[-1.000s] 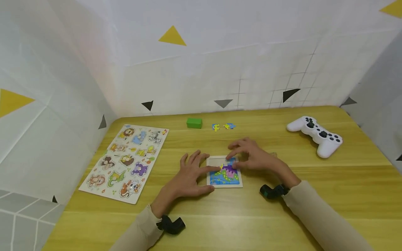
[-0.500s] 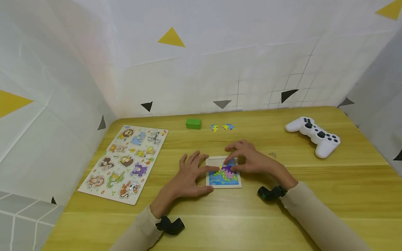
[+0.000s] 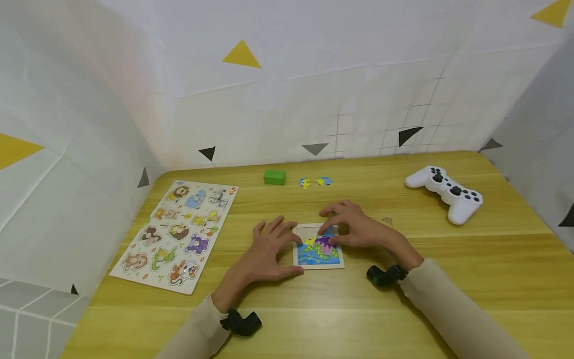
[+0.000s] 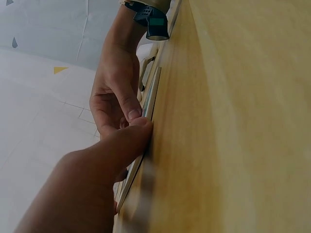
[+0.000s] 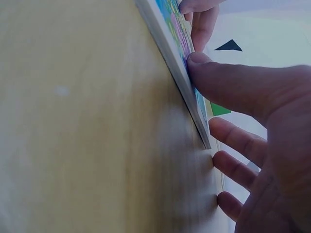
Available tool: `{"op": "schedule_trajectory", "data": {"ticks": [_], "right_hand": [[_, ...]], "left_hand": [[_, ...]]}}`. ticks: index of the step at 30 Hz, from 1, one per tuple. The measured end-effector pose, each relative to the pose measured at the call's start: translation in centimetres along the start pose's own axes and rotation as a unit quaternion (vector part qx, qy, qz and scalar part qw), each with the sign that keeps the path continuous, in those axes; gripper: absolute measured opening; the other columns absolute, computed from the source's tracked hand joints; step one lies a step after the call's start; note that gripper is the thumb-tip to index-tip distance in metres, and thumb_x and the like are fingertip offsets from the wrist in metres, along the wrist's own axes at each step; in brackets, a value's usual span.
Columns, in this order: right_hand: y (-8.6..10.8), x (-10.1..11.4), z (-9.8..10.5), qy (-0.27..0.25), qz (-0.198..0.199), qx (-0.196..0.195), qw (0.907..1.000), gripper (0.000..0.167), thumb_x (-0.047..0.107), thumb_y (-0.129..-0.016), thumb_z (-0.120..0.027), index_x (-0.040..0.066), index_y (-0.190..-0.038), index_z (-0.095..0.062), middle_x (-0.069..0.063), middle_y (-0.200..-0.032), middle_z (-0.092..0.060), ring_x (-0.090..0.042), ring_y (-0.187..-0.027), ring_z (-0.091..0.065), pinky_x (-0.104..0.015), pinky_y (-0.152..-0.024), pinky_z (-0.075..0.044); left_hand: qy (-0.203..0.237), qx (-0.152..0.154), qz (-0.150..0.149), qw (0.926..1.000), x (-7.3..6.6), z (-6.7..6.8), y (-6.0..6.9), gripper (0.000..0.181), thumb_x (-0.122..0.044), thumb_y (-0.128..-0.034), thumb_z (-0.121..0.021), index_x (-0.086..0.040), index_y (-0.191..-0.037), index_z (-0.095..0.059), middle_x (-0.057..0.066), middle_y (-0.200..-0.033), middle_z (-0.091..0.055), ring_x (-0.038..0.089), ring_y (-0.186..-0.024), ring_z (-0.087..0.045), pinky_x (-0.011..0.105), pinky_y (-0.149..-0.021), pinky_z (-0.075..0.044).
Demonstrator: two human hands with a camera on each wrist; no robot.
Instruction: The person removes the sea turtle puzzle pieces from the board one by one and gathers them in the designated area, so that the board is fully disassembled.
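A small jigsaw puzzle [image 3: 314,258] in a pale frame lies on the table, showing a blue, green and purple picture; bare tray shows at its upper left. My left hand [image 3: 269,252] is spread at the frame's left side, its thumb at the lower left edge and its index fingertip near the left rim. From the right, my right hand [image 3: 358,227] touches the puzzle, thumb on the purple part and index finger on the upper area. In the right wrist view, the right thumb [image 5: 228,80] rests flat on the picture. Other right fingers stay beyond the frame.
Two loose puzzle pieces [image 3: 305,183] lie behind the frame, near a green block [image 3: 274,177]. An animal puzzle board [image 3: 175,234] occupies the left side. A white game controller [image 3: 445,194] sits at the back right. Fabric walls [image 3: 269,114] stand behind the table.
My left index finger has drawn back leftward from the yellow part of the picture to the frame's left side. The right hand keeps touching the puzzle with little movement.
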State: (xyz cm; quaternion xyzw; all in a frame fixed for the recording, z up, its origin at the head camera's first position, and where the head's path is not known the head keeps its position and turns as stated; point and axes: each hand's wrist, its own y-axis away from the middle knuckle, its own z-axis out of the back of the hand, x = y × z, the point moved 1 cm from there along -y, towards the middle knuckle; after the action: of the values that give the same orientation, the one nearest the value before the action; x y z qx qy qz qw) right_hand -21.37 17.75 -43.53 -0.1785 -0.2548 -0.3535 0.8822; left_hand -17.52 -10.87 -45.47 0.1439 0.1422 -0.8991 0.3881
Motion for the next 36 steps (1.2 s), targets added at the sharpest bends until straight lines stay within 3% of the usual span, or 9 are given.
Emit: {"op": "schedule_trajectory", "data": {"ticks": [15, 22, 28, 36], "right_hand": [[-0.06, 0.09, -0.12, -0.001, -0.003, 0.0, 1.0, 0.02, 0.021, -0.087, -0.081, 0.03, -0.105, -0.078, -0.013, -0.141, -0.059, -0.04, -0.136, -0.04, -0.067, -0.109, -0.025], [-0.14, 0.61, 0.17, 0.01, 0.001, -0.009, 0.9999, 0.02, 0.02, -0.085, -0.083, 0.029, -0.103, -0.079, -0.001, -0.116, -0.064, -0.027, -0.118, -0.046, -0.054, -0.1, -0.032], [-0.12, 0.59, 0.21, 0.013, 0.001, -0.009, 0.9999, 0.021, 0.021, -0.084, -0.084, 0.03, -0.103, -0.08, 0.005, -0.101, -0.062, -0.017, -0.105, -0.044, -0.044, -0.091, -0.031], [-0.06, 0.43, 0.24, 0.014, -0.018, -0.003, 0.9997, 0.034, 0.024, -0.085, -0.083, 0.023, -0.118, -0.075, 0.004, -0.109, -0.067, -0.019, -0.108, -0.048, -0.045, -0.094, -0.033]], "left_hand": [[0.004, 0.0, 0.0, 1.0, 0.21, -0.07, 0.07, 0.053, -0.07, -0.0827, -0.067, -0.035, -0.123, -0.061, 0.001, -0.162, -0.041, 0.039, -0.156, -0.023, 0.07, -0.117, -0.011], [0.004, -0.011, -0.002, 0.9999, 0.22, -0.23, -0.01, 0.053, -0.068, -0.0813, -0.069, -0.035, -0.122, -0.062, 0.001, -0.161, -0.042, 0.04, -0.155, -0.024, 0.07, -0.117, -0.011], [0.001, -0.012, -0.002, 0.9999, 0.24, -0.28, -0.03, 0.052, -0.067, -0.0811, -0.07, -0.035, -0.122, -0.062, 0.001, -0.161, -0.042, 0.038, -0.155, -0.025, 0.07, -0.117, -0.012], [0.006, -0.007, -0.002, 1.0, 0.16, -0.14, -0.07, 0.053, -0.067, -0.0815, -0.07, -0.035, -0.123, -0.062, 0.002, -0.162, -0.041, 0.039, -0.155, -0.024, 0.07, -0.117, -0.012]]}}
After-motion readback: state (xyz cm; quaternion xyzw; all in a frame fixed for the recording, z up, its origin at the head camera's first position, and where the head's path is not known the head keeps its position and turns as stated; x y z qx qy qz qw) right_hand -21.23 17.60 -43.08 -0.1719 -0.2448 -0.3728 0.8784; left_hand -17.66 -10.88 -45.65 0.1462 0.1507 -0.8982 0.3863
